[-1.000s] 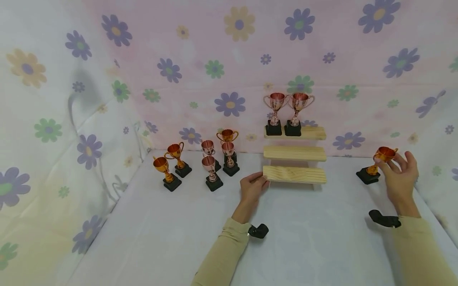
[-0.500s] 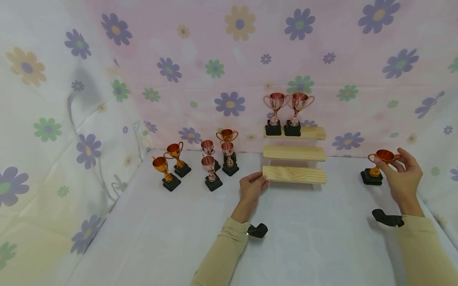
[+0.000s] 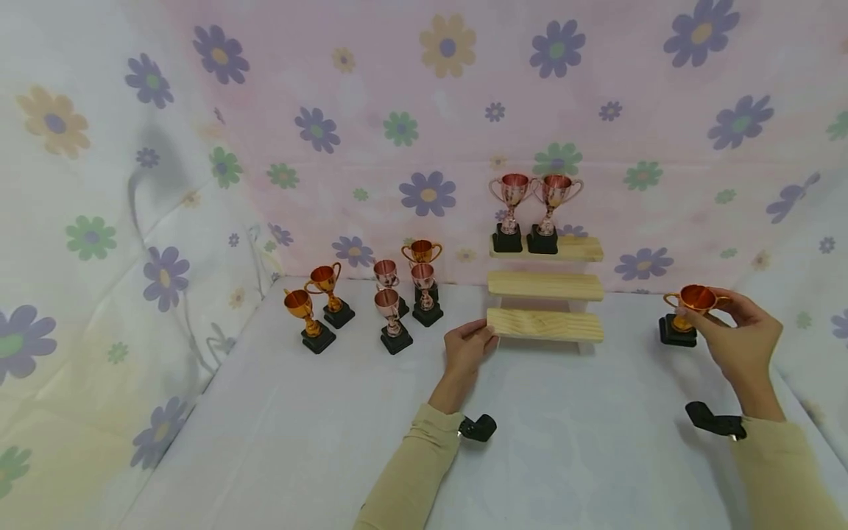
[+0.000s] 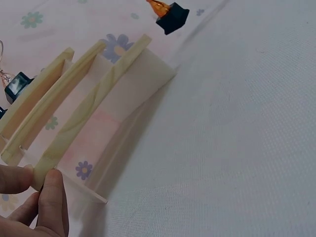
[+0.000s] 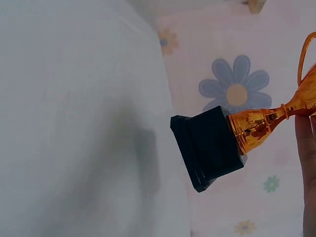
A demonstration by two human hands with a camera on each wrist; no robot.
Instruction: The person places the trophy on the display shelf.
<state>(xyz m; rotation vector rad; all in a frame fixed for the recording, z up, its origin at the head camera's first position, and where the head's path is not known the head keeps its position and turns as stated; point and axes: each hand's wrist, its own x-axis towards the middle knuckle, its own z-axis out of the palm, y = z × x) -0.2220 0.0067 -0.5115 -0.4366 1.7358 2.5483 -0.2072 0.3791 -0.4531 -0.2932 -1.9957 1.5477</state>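
In the head view my right hand (image 3: pixel 742 346) holds an orange-gold trophy cup (image 3: pixel 697 297) upright at the far right, fingers at its bowl and handle. Its black square base (image 5: pixel 210 145) hangs clear of the white cloth in the right wrist view. My left hand (image 3: pixel 467 352) pinches the left end of the lowest step of a three-tier wooden display stand (image 3: pixel 545 324); thumb and fingers (image 4: pixel 52 197) show on that board in the left wrist view. Two rose-pink trophies (image 3: pixel 514 193) stand side by side on the left and middle of the top step.
Left of the stand, several trophies stand on the white-clothed table (image 3: pixel 318 442): gold ones (image 3: pixel 299 303) at the far left, pink ones (image 3: pixel 388 300) nearer the stand, and another gold one (image 3: pixel 422 252) behind. A flowered cloth backdrop (image 3: pixel 371 81) rises behind and at the sides.
The trophy in my right hand turns so both handles show, shifting slightly right, then back left and a little nearer. My left hand keeps its place on the stand.
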